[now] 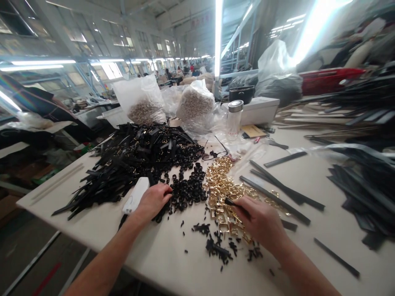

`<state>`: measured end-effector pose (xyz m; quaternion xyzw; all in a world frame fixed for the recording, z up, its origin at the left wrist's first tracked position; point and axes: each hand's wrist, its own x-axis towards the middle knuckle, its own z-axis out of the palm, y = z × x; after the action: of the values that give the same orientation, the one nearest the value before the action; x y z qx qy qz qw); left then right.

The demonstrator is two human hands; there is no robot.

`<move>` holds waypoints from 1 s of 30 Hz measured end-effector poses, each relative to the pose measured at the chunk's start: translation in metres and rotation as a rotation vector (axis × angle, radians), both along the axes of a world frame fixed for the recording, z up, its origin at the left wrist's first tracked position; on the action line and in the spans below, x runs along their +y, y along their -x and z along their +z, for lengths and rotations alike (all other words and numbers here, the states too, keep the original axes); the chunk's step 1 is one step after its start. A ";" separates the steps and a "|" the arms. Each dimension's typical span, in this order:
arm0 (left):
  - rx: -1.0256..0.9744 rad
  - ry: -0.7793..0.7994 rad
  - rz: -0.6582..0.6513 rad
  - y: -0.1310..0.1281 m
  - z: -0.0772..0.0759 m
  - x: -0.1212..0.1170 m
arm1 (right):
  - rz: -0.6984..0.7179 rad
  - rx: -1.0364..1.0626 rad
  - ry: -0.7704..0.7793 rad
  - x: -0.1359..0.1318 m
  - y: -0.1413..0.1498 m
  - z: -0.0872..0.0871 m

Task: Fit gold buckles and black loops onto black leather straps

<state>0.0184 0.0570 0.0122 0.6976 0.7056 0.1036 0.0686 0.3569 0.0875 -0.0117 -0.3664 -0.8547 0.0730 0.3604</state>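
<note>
- The right hand [261, 218] pinches a short dark strip [229, 201] between thumb and fingers, its tip poking out toward the left hand; the grip lies near one end, probably to keep that tip free; the rest is hidden by the hand.
- The left hand [156, 199] has its fingers bent and drawn close together at the near-left edge of the black loops [189, 187]; whether it pinches a loop, I cannot tell.
- The gold buckles [220, 176] spread just right of the loops, under and beyond the right hand; each heap sits by a different hand, presumably so that neither arm need cross the other.
- Long dark strips [282, 185] lie loose on the table [166, 255] past the right hand, likely kept within its reach; a large pile of black straps [145, 152] with gold glints stands beyond the left hand, away from the open near edge.
- Small black bits [216, 246] lie scattered between the forearms; a white device [135, 195] rests just beside the left wrist; spectacles [216, 154] lie folded open behind the heaps, seemingly set out of the way.
</note>
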 end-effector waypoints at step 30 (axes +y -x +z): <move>-0.052 -0.005 -0.083 -0.010 -0.009 0.002 | 0.004 -0.028 0.087 -0.004 0.004 -0.001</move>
<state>0.0284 0.0592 0.0033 0.7235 0.6738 0.1207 0.0895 0.3528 0.0831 -0.0122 -0.3812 -0.8563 0.1057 0.3321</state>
